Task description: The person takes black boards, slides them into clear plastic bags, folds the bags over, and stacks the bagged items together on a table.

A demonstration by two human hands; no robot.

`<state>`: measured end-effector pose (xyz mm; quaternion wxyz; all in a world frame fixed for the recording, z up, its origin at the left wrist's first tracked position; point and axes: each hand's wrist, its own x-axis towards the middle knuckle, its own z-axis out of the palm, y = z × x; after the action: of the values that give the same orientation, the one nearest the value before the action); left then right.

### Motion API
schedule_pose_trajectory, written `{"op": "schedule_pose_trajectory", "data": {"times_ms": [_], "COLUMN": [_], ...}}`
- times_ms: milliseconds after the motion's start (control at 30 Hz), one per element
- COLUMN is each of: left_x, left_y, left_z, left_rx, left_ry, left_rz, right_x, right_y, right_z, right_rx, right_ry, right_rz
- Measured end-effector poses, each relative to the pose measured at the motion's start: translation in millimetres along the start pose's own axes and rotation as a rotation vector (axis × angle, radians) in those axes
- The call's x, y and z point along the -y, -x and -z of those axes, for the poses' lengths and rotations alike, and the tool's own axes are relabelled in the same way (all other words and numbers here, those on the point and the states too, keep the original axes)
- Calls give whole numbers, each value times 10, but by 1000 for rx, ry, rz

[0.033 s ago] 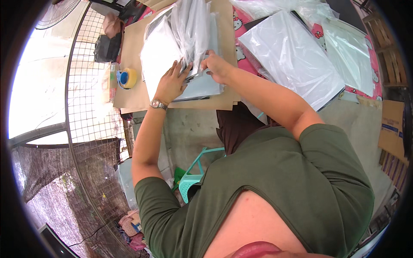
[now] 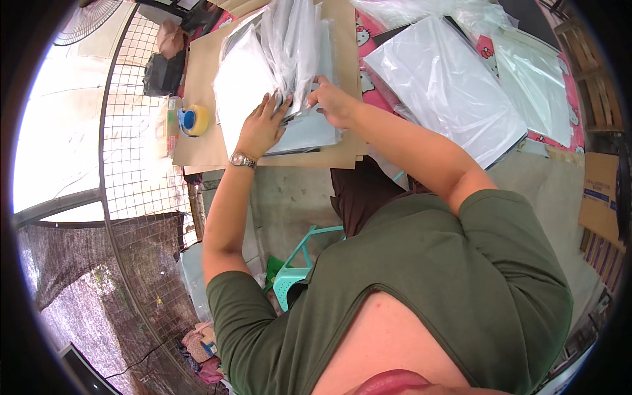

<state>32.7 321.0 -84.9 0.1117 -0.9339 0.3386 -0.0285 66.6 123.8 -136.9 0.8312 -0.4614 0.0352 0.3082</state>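
Glossy, wrinkled plastic sleeves [image 2: 287, 47]; smooth, matt cardboard sheet [image 2: 197, 148]; shiny metal wristwatch [image 2: 242, 160].

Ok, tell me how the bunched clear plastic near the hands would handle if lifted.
The bunched clear plastic would probably be floppy, given its loose folds by the left hand. It looks thin and translucent, so likely light. Its glossy sheen suggests it may slip.

Fan [image 2: 85, 20] is showing upper left; stool [image 2: 291, 284] is peeking out below centre; carton [image 2: 598, 187] is showing far right.
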Motion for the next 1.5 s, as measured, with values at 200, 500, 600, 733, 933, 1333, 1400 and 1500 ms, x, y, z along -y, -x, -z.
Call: {"op": "schedule_pose_trajectory", "data": {"times_ms": [200, 500, 600, 733, 933, 1333, 1400, 1500], "left_x": [18, -19, -28, -10, -16, -39, -44, -90], "left_y": [-61, -48, -48, -18, -44, -38, -65, -54], "left_z": [-32, -8, -15, -72, -65, 49, 125, 206], "left_rx": [-45, -41, -33, -29, -28, 61, 108, 173], "left_ry": [-12, -7, -2, -20, -13, 85, 113, 155], "left_rz": [0, 12, 10, 9, -2, -8, -20, -55], "right_x": [-217, -481, -424, -358, -620, 35, 33, 24], "right_y": [199, 437, 471, 554, 541, 182, 177, 191], "right_z": [510, 253, 122, 60, 258, 13, 49, 81], "right_rx": [-16, -143, -193, -254, -144, 39, 74, 115], "right_ry": [277, -11, 29, 96, 138, -95, -89, -77], "right_rz": [-298, -368, -346, -341, -378, -190, -184, -189]}}
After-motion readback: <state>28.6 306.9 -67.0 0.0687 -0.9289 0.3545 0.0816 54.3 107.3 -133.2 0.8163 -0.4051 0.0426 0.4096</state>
